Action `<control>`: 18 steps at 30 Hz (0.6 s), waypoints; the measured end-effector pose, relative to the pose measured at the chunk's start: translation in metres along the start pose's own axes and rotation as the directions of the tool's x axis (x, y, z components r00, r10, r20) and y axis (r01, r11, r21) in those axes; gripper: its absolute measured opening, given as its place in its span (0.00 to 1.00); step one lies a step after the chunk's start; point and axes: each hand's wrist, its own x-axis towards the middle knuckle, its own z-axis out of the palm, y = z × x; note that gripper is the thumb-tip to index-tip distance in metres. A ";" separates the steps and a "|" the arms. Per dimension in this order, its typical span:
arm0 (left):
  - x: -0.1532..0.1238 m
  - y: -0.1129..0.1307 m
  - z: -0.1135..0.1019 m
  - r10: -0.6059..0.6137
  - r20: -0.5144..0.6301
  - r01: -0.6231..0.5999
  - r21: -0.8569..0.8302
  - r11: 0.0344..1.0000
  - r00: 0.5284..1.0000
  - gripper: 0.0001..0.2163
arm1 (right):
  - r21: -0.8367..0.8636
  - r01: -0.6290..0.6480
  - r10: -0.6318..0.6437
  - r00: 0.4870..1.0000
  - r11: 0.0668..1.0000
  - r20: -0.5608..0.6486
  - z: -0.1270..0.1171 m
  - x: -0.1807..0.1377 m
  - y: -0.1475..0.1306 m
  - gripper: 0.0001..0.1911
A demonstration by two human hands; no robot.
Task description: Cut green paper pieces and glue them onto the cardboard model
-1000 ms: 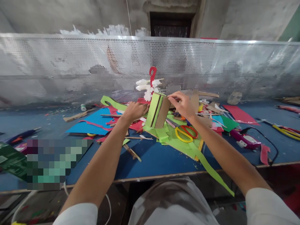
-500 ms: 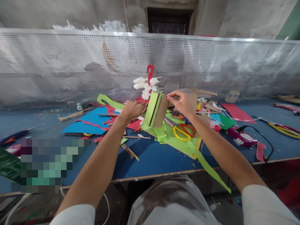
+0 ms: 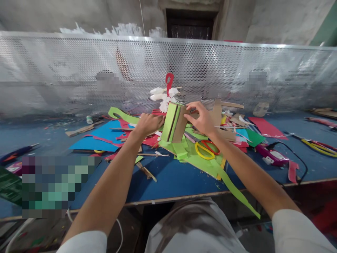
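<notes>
The perforated metal screen (image 3: 79,63) runs across the back of your blue table (image 3: 173,182), prob. to keep bits on your side. The green sheet (image 3: 196,162) lies centre, w/ small green offcuts on its near-left part, within easy reach. The green & brown cardboard box (image 3: 168,123) stands tilted between your hands, just above or on the sheet's far edge; can't tell if its base touches. Its dark slots face you, prob. so you can check the seams. Your L hand (image 3: 150,123) is at the box's L edge, presumably steadying it; fingertips are hidden, so can't tell if they clamp. Your R hand (image 3: 202,117) has thumb & index apart, tips at the upper R edge, approx. as a light guide. The scissors (image 3: 197,149) lie on the sheet, handles twd you, handy for a quick grab.
</notes>
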 end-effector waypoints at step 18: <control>0.001 0.001 -0.001 0.042 -0.014 -0.041 0.046 0.998 0.999 0.31 | -0.245 0.103 -0.128 0.988 0.964 -0.090 0.018 -0.008 0.019 0.04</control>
